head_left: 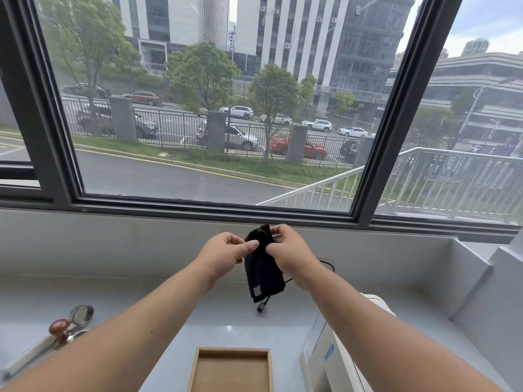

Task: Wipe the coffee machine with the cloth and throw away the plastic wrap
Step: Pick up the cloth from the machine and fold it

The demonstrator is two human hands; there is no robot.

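Observation:
A black cloth (pixel 263 274) hangs folded in front of me, above the grey counter and below the window sill. My left hand (pixel 225 253) pinches its upper left edge between thumb and fingers. My right hand (pixel 285 250) grips its top right corner. A small white label shows at the cloth's lower edge. The white coffee machine (pixel 336 360) stands at the lower right, partly hidden by my right forearm. No plastic wrap is clearly visible.
A wooden tray (pixel 198 369) lies on the counter (pixel 141 295) at the bottom centre. A portafilter with a brown knob (pixel 70 323) rests at the lower left. A black cable (pixel 328 265) with its plug lies behind the cloth. A large window fills the upper view.

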